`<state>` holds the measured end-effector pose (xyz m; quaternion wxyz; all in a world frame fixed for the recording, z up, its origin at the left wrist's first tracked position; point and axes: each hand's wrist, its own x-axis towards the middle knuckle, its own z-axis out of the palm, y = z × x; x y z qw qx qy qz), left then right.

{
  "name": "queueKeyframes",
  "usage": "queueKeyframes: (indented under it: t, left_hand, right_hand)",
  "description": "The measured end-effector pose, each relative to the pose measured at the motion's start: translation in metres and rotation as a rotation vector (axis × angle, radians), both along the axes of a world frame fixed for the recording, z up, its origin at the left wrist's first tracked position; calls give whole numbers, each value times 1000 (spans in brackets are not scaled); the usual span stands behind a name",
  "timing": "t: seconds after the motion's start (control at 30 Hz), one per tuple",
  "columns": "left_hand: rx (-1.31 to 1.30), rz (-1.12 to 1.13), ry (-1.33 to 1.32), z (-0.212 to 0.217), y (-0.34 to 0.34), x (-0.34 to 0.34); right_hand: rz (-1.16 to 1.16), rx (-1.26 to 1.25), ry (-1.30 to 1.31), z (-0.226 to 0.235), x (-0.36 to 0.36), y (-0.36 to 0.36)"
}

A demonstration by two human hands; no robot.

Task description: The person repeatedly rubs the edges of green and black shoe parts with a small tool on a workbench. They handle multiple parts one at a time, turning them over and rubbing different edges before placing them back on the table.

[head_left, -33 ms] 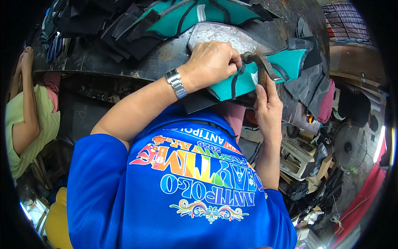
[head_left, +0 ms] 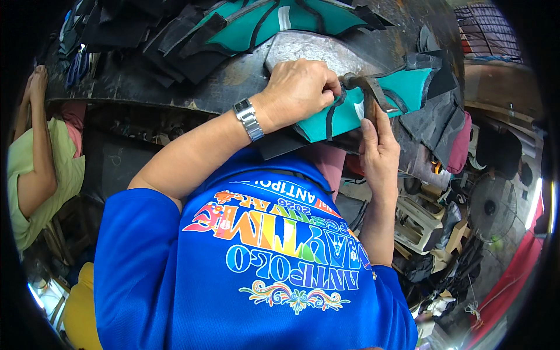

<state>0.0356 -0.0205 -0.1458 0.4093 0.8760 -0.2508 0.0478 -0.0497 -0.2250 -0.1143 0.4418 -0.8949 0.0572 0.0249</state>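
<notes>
Teal piece (head_left: 350, 111) (black-edged) under hammer (head_left: 366, 93)

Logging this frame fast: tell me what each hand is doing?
Left hand: closed, pressing the teal piece down.
Right hand: closed around the hammer handle.

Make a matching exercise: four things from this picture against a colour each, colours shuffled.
Things:
1. watch
2. cut piece under the left hand
3. shirt
4. co-worker's top

Colours:
A. blue
B. light green
C. silver
D. teal with black trim

Pairs: 1-C, 2-D, 3-A, 4-B
</notes>
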Motion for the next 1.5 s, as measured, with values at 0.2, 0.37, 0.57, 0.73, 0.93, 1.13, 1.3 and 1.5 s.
queueKeyframes:
  t: [0.2,0.37,0.57,0.73,0.93,1.13,1.3,1.5]
  left_hand:
    - [-75,79,129,1,1,-2]
    - [-39,7,111,-1,1,6]
    - [-16,-9,-35,-7,1,1]
    - [-26,2,-45,-6,1,-1]
    - [-43,-1,-6,-6,1,0]
    - [32,-18,-49,2,5,-1]
    - [2,-81,152,8,25,-1]
    - [34,-61,-82,0,21,-11]
  right_hand:
    - [-28,75,8,-6,-3,-7]
    - [13,-4,-52,-9,1,-2]
    - [-10,118,-206,21,-9,0]
    - [51,-121,-237,18,-10,8]
    - [15,39,-176,33,-10,9]
    - [109,-276,-92,17,-5,15]
    - [67,-208,-47,3,-4,2]
    - [-47,65,-117,15,-17,3]
